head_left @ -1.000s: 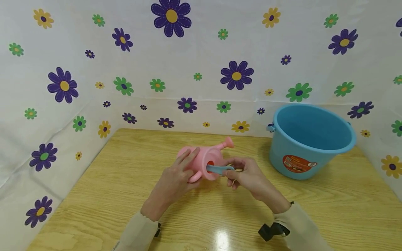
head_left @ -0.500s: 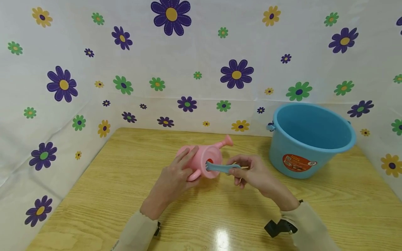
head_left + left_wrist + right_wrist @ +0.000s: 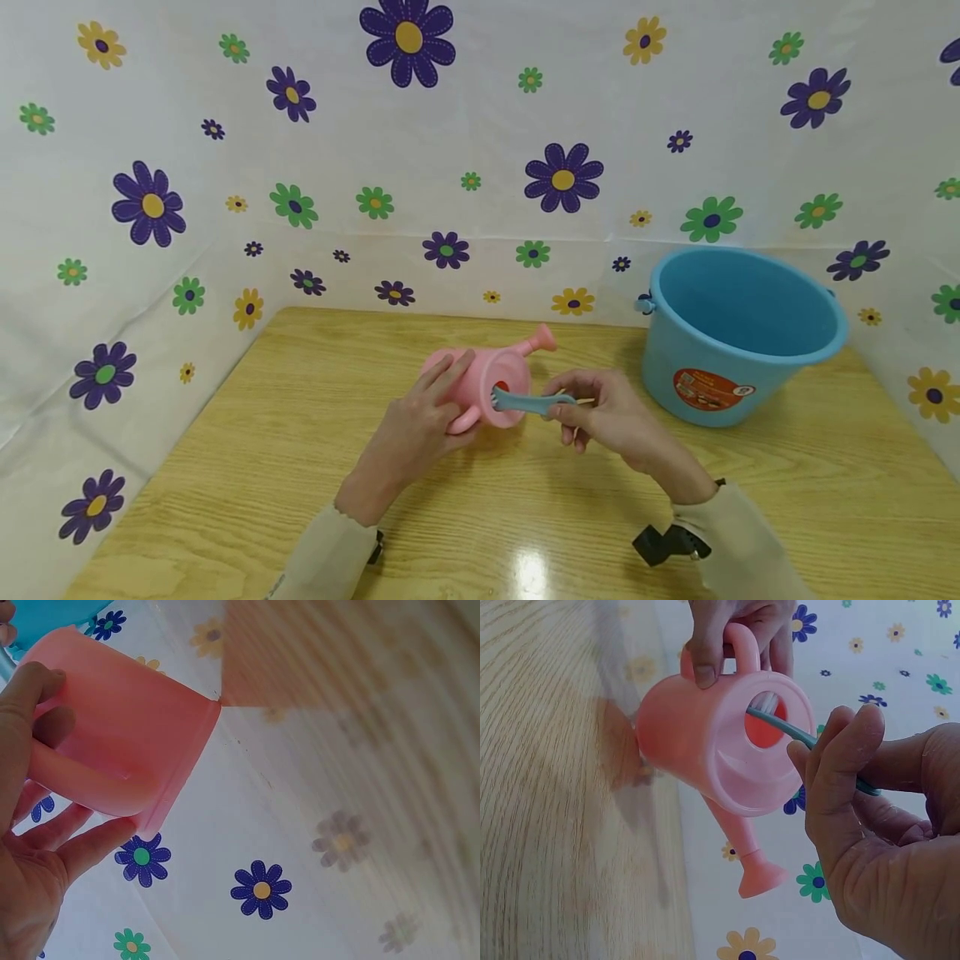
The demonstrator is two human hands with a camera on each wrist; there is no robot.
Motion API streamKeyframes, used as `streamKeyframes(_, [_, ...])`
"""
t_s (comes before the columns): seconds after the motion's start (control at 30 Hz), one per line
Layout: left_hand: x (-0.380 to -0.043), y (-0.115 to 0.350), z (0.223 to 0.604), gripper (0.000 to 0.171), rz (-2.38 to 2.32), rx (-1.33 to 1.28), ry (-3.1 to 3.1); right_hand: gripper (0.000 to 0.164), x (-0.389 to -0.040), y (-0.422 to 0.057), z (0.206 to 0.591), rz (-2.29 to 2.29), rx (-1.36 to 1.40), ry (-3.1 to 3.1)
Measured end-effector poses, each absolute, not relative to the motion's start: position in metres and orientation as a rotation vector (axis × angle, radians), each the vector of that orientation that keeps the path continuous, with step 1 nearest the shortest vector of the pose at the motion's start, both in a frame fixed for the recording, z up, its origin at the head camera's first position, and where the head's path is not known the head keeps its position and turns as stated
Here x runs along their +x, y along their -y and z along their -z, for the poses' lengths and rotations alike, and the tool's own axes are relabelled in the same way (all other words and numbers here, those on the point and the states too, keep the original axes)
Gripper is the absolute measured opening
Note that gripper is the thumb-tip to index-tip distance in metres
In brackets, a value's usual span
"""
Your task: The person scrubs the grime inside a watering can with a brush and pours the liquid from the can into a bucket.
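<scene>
A pink toy watering can lies tipped on its side on the wooden table, its round opening turned to the right and its spout pointing away. My left hand grips its body and handle; in the left wrist view, fingers spread around both. Between thumb and fingers, my right hand pinches the handle of a light blue brush. White bristles show at the can's opening in the right wrist view. How far the brush head reaches inside is partly hidden by the rim.
A big blue bucket with an orange-red label stands at the right, beyond my right hand. Behind the table hangs a white sheet printed with flowers.
My right hand has drawn the brush rightward, partly out of the can, so more of it shows. Over the last half second both hands stay nearly still. The left keeps its grip.
</scene>
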State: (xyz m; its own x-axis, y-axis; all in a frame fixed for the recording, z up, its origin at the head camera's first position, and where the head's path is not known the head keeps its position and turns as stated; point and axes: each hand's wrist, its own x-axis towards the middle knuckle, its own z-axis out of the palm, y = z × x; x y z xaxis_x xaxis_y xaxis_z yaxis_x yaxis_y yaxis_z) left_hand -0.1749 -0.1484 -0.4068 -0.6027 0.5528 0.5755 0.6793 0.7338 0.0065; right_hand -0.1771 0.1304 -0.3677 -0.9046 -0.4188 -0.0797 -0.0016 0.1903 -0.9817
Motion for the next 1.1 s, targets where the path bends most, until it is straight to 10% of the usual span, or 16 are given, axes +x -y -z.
streamKeyframes(1.1, [-0.174,0.144,0.404,0.042,0.253,-0.921,2.374,0.019,-0.181,-0.101,0.367,1.62,-0.494,-2.324])
